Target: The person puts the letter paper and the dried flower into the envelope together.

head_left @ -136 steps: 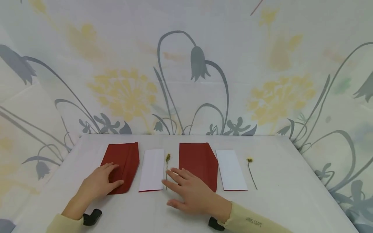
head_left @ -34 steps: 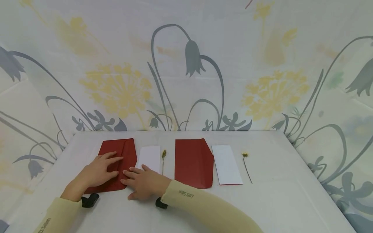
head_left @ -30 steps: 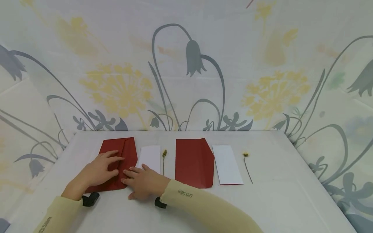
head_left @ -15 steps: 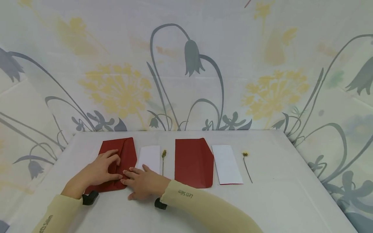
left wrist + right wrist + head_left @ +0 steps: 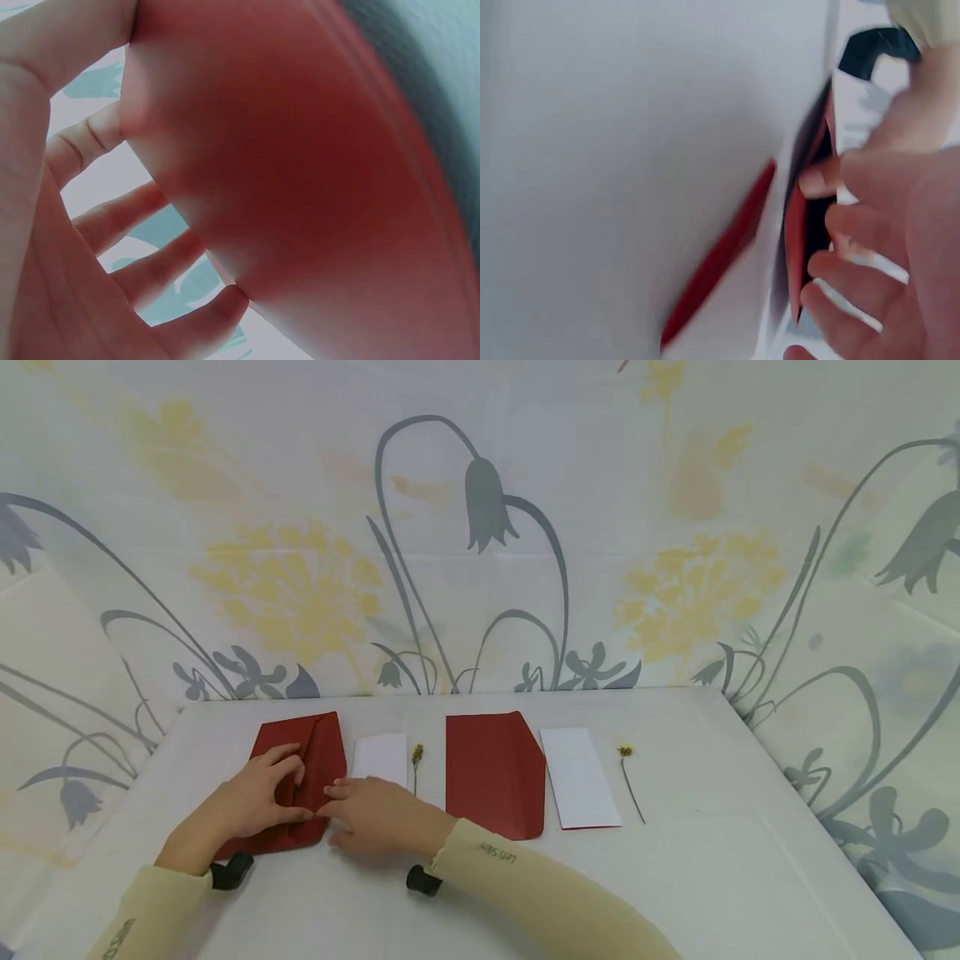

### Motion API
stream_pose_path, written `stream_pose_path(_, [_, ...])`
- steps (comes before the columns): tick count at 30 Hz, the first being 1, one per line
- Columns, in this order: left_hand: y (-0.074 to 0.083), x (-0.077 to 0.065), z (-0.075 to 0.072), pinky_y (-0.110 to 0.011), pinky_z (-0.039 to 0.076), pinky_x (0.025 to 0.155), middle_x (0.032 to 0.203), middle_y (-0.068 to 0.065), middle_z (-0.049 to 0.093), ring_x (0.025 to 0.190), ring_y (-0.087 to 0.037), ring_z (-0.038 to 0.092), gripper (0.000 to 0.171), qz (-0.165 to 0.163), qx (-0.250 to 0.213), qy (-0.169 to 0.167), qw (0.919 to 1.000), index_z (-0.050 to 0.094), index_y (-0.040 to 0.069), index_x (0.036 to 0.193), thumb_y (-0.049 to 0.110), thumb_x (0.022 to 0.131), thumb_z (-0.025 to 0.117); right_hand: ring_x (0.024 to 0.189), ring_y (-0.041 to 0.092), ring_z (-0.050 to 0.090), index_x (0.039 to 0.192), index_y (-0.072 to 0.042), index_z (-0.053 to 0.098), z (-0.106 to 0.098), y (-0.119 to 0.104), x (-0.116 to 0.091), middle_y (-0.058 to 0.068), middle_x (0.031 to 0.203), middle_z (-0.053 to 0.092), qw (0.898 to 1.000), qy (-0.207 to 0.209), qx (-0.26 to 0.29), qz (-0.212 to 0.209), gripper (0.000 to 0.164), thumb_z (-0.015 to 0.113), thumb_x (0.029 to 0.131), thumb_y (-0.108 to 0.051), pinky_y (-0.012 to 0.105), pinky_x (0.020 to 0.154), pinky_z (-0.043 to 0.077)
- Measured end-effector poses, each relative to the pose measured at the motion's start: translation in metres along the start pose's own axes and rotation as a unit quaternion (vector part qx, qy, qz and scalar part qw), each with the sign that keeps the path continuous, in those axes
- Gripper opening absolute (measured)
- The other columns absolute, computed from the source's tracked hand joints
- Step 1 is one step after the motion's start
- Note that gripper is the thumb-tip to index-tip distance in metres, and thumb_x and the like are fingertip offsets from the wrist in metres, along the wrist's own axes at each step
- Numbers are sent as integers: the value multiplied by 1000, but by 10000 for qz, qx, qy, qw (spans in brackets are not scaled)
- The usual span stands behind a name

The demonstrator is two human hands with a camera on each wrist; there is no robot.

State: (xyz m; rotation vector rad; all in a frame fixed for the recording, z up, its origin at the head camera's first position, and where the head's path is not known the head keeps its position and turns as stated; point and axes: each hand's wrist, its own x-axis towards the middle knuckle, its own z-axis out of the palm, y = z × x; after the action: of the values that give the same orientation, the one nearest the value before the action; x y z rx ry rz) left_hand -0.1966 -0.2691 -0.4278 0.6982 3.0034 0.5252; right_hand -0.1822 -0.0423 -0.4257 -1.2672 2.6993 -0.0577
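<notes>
My left hand (image 5: 251,797) holds the left red envelope (image 5: 326,760) with curled fingers at the inner edge of its body, thumb toward its middle. In the left wrist view the fingertips and thumb meet the edge of the red paper (image 5: 285,165). My right hand (image 5: 378,814) reaches over the envelope's right side, its fingertips close to the left thumb. From the right wrist view the envelope (image 5: 795,247) gapes at its mouth, beside the loosely extended fingers of the right hand (image 5: 870,262). A folded white card (image 5: 381,756) lies partly hidden behind the right hand.
A dried flower stem (image 5: 416,760) lies right of that card. Further right are a second red envelope (image 5: 491,777), another folded white card (image 5: 580,777) and a yellow dried flower (image 5: 628,768). The white table (image 5: 712,860) meets a flower-printed cloth (image 5: 480,610) at the back.
The right hand has come left from the middle to the left envelope, which has turned slightly and shifted. The left fingers have curled in, and the envelope's pocket edge now stands up a little.
</notes>
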Motion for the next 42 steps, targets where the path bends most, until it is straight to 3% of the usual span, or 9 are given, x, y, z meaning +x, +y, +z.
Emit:
stream_pose_path(3, [0, -1, -1, -57, 53, 75, 141, -30, 44, 120, -53, 46, 46, 19, -44, 7, 10000, 49, 21, 88, 34, 71, 89, 127, 8, 52, 130, -28, 65, -2, 14, -4, -11, 136, 58, 9970, 580, 386, 339, 32, 60, 100, -36, 23, 96, 47])
stream_pose_path(6, [-1, -2, -1, -55, 52, 74, 141, -30, 43, 121, -54, 45, 46, 48, -82, 15, 10000, 48, 20, 87, 34, 72, 89, 110, 7, 61, 122, -26, 70, -3, 30, -10, -12, 122, 65, 9883, 940, 863, 835, 25, 63, 98, -31, 23, 81, 52])
stream_pose_path(12, [-1, -2, -2, -52, 51, 72, 142, -30, 42, 121, -54, 44, 45, 11, -121, -28, 9999, 48, 20, 87, 34, 72, 88, 100, 10, 63, 117, -19, 72, -2, 59, -20, -6, 114, 69, 9641, 1325, 1867, 1344, 22, 64, 97, -25, 24, 83, 52])
stream_pose_path(20, [-2, -1, 1, -52, 52, 73, 142, -30, 41, 121, -53, 44, 45, -14, -174, -22, 9998, 48, 21, 88, 35, 72, 88, 84, 8, 60, 113, -11, 71, 1, 78, -26, -3, 97, 69, 9297, 1542, 2933, 1610, 21, 66, 93, -13, 21, 70, 50])
stream_pose_path(28, [-2, 0, 1, -52, 52, 72, 143, -29, 41, 122, -53, 43, 46, -13, -198, -1, 9998, 48, 21, 87, 34, 72, 89, 86, 10, 58, 112, -9, 70, 6, 84, -25, -3, 94, 66, 9051, 1618, 3480, 1832, 24, 68, 88, -3, 22, 71, 49])
stream_pose_path(33, [-2, 0, 2, -54, 53, 73, 142, -30, 42, 121, -54, 44, 46, 5, -154, 17, 9999, 48, 21, 87, 35, 71, 89, 82, 10, 57, 107, -8, 71, 9, 85, -19, -3, 89, 65, 8913, 1729, 3642, 2074, 24, 76, 84, -5, 22, 70, 49])
stream_pose_path(42, [1, -2, 0, -55, 52, 75, 142, -31, 42, 120, -54, 44, 46, 29, -197, -1, 9998, 48, 21, 87, 36, 72, 89, 79, 9, 55, 103, -11, 71, 19, 78, -6, -6, 87, 63, 8766, 2051, 3617, 2424, 27, 83, 79, -14, 22, 68, 48])
